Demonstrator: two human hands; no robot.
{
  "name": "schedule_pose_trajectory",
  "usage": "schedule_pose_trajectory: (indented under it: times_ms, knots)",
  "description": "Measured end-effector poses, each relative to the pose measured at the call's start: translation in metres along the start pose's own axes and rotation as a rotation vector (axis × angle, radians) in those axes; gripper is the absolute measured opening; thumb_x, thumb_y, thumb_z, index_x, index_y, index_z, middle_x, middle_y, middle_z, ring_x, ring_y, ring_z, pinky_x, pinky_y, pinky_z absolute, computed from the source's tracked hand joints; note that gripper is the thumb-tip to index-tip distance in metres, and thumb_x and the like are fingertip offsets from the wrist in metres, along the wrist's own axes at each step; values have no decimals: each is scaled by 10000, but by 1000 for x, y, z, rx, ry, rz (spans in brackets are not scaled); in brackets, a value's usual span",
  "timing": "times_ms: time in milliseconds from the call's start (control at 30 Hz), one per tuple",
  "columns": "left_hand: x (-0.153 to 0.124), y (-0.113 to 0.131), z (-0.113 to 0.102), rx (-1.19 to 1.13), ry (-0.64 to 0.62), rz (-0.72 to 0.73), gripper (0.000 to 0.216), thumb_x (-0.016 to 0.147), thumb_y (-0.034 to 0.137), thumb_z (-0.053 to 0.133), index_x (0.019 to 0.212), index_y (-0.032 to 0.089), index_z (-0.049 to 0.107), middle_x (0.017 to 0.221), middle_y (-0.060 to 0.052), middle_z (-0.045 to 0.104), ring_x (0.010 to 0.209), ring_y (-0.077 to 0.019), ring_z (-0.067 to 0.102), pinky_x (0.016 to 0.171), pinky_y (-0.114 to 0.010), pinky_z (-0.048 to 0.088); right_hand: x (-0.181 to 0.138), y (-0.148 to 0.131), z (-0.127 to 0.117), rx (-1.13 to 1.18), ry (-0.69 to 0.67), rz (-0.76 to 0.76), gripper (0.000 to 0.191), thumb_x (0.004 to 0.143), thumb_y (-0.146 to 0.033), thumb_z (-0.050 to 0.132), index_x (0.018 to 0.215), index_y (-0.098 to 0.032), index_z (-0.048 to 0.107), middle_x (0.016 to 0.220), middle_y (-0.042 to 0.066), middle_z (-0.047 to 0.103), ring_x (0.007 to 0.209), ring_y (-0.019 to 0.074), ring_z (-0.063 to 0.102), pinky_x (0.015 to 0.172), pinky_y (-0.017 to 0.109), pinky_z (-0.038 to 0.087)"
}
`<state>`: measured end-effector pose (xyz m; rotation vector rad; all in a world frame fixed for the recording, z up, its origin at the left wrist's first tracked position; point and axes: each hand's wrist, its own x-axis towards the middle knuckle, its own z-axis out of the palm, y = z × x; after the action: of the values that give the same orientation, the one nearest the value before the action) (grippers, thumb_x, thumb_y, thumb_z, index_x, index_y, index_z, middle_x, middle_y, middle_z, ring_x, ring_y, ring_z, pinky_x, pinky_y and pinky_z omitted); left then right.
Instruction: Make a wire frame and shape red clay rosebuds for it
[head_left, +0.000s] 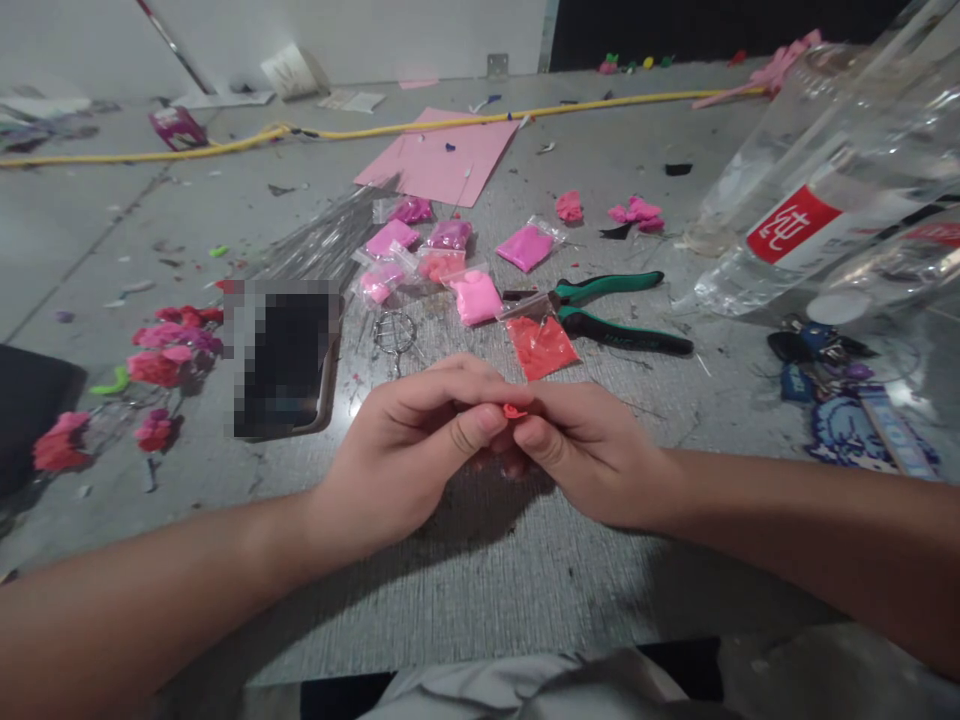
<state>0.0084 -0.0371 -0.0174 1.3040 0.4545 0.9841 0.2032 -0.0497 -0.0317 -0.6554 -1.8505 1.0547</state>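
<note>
Both hands meet above the near part of the table, pinching a small piece of red clay (514, 411) between thumbs and forefingers. My left hand (409, 440) closes on it from the left, and my right hand (596, 445) from the right. The other fingers curl beneath and are partly hidden. Just beyond the fingers lies a bag of red clay (541, 345). Next to it are a bag of bright pink clay (478, 298) and green-handled pliers (611, 310) with their handles spread. A bent wire piece (395, 331) lies beyond my left hand.
A phone (289, 360) lies left of my hands, with clay flowers (159, 367) farther left. Thin wires (319, 235) and pink paper (442, 150) lie behind. Clear bottles (806, 215) and keychains (862, 420) occupy the right. A yellow cable (420, 128) crosses the back.
</note>
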Motion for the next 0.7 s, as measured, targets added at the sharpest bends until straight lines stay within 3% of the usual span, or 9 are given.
schedule_pose_trajectory:
  times_ms: [267,700]
  knots:
    - [1,1,-4,101,-75,100,309,1010,102,631,1184,282,812,993,-26,615,808,-77,703,726,-191,623,-1,-3,1,-19,19,-23,343,1104,-341,519,845,-160,652,701,-34,626,629,61,581,604,173,464]
    - [3,5,-2,188,-80,129,331,973,92,666,1191,292,815,976,-38,611,788,-97,692,618,-179,597,-2,-1,1,3,22,-8,285,1089,-298,524,867,-172,650,697,-33,609,615,76,565,571,190,441]
